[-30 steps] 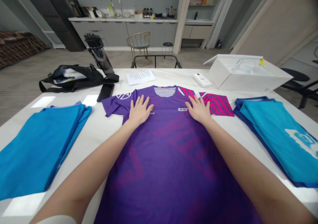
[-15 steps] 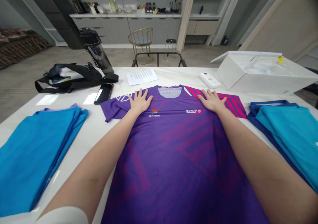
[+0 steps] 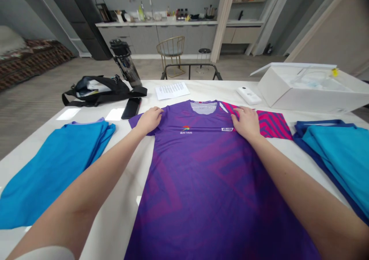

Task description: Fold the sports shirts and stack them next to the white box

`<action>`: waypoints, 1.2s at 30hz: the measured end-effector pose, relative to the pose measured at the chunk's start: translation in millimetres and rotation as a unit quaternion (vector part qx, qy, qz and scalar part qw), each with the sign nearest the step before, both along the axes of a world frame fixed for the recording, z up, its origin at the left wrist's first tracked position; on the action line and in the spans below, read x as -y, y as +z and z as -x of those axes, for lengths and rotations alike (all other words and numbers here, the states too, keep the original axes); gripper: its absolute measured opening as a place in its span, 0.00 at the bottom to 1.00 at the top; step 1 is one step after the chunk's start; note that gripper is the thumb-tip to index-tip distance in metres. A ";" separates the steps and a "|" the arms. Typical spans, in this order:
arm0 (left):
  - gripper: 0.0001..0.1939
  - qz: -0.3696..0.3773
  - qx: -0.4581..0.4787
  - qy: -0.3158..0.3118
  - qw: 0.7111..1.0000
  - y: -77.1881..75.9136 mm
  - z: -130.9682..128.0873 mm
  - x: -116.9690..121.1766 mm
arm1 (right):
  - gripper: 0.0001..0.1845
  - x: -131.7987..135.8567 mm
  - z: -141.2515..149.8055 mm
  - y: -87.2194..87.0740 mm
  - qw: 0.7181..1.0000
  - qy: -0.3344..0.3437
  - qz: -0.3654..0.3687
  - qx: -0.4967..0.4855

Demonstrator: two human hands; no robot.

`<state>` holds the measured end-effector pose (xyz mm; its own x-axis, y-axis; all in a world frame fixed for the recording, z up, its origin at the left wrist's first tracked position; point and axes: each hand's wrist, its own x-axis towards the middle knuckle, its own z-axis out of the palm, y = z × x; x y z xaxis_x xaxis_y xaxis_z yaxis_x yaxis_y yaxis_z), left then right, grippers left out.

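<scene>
Left hand (image 3: 150,120) curled over the sleeve seam and right hand (image 3: 247,122) bent at the opposite shoulder, a person touches a purple shirt (image 3: 198,183) spread face up across a white bench (image 3: 115,206). Whether either set of fingers pinches the fabric, an onlooker cannot tell. The collar points away from the person, a small logo and the word "BIG" showing across the chest; the far-right sleeve is striped pink. Folded blue clothes (image 3: 54,168) lie to the left, turquoise and navy ones (image 3: 343,148) to the right. Beyond the left sleeve are a phone (image 3: 131,108), an open black bag (image 3: 96,91) and an upright bottle (image 3: 127,64). Printed paper (image 3: 172,91) lies past the collar, with a white device (image 3: 248,95) near an open box (image 3: 314,95).
</scene>
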<state>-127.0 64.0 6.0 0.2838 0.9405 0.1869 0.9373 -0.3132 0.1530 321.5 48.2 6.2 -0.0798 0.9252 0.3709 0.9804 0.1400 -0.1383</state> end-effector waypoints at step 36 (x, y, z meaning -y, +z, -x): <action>0.18 -0.165 -0.134 0.124 0.969 54.8 81.4 -6.2 | 0.26 72.1 169.4 -10.6 0.985 0.166 0.048 -0.019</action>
